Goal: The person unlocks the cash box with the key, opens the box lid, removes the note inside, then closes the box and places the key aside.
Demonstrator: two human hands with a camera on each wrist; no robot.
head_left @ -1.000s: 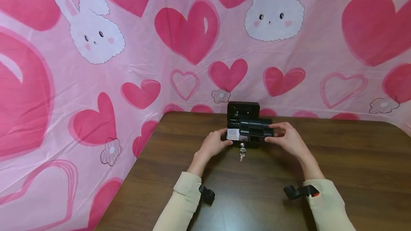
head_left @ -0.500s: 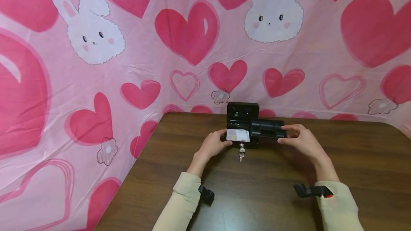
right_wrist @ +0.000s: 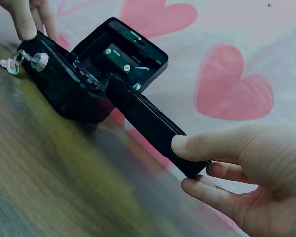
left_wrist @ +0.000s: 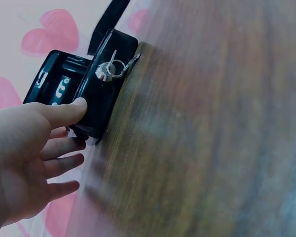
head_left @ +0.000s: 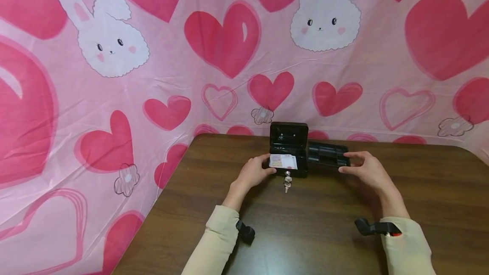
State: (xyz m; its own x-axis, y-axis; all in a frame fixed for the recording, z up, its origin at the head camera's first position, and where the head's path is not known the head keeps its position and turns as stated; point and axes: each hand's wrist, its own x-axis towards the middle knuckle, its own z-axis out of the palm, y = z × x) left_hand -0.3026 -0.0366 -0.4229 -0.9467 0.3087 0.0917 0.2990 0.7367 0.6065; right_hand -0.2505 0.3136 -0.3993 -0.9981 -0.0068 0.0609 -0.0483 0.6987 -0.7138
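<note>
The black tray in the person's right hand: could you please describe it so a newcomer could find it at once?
On the brown table, find the open black cash box near the far edge. Just right of it, the right hand holds a long, flat black tray above the table. Unlike the box, it has no lid, key or banknotes.

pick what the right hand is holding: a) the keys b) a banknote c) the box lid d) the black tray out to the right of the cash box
d: the right hand pinches the end of the black tray, held to the right of the open cash box, while the keys hang from the lock at the box's front.
</note>
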